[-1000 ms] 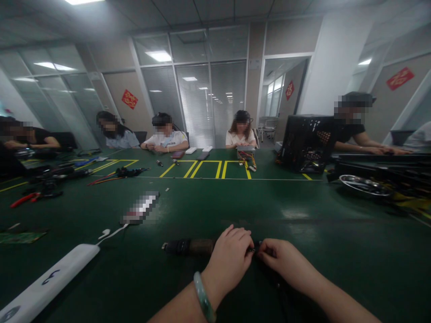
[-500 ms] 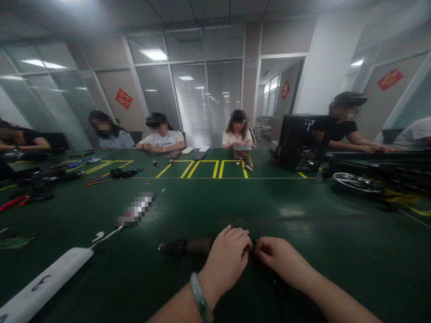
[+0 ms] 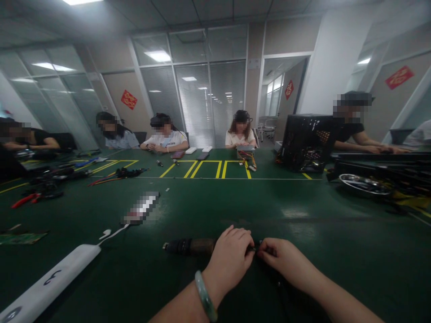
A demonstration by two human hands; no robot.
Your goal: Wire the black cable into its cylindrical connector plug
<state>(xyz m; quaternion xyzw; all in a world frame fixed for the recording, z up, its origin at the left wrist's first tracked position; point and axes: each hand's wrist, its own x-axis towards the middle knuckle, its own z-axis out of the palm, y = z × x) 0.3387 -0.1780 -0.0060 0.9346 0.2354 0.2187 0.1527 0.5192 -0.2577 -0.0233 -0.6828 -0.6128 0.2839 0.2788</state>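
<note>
A dark, long-bodied electric screwdriver (image 3: pixel 198 246) lies across the green table, its metal tip pointing left. My left hand (image 3: pixel 232 251), with a jade bangle (image 3: pixel 204 294) at the wrist, is curled over the tool's right end, fingers bent down; its thumb and forefinger are near a small dark part there. Close beside it, my right hand (image 3: pixel 278 255) is closed in a pinch at that same end. What sits between its fingertips is too small and dark to make out. A dark cord-like shape (image 3: pixel 279 284) runs down below the right hand, barely visible.
On the left lie a white power strip (image 3: pixel 57 280), a pixelated device (image 3: pixel 141 208), a green circuit board (image 3: pixel 25 237) and red-handled pliers (image 3: pixel 25 200). Across the table stands a black computer case (image 3: pixel 306 143), with a metal bowl (image 3: pixel 365 184) farther right. Several people sit opposite.
The view has shifted slightly, so everything appears a little further right. Both hands keep nearly the same pose at the screwdriver's right end.
</note>
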